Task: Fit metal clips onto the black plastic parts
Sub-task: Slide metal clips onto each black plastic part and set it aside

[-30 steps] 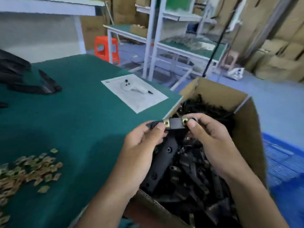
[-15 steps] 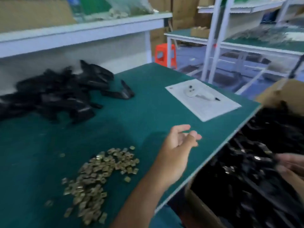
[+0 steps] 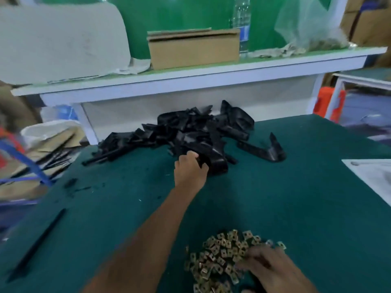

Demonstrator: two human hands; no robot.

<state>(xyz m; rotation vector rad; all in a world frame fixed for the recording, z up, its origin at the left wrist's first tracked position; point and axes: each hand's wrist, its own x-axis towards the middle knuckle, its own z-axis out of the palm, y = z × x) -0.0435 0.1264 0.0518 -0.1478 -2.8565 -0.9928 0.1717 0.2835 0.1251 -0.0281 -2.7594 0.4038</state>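
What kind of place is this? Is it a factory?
Probably a small factory or assembly workshop. A pile of black plastic parts and a heap of metal clips lie on a green workbench, with cardboard boxes on the shelf behind.

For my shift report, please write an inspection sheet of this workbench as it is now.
Surface: green mat, black crumbs at left.
Job's things: pile of black plastic parts at far edge; heap of metal clips near.
Clutter: black strip; white sheet.
Hands: left hand grips a black part from the pile; right hand rests on the clips, fingers blurred.
Cables: nothing seen.
Surroundings: white shelf with cardboard box, bottle, plastic bag.
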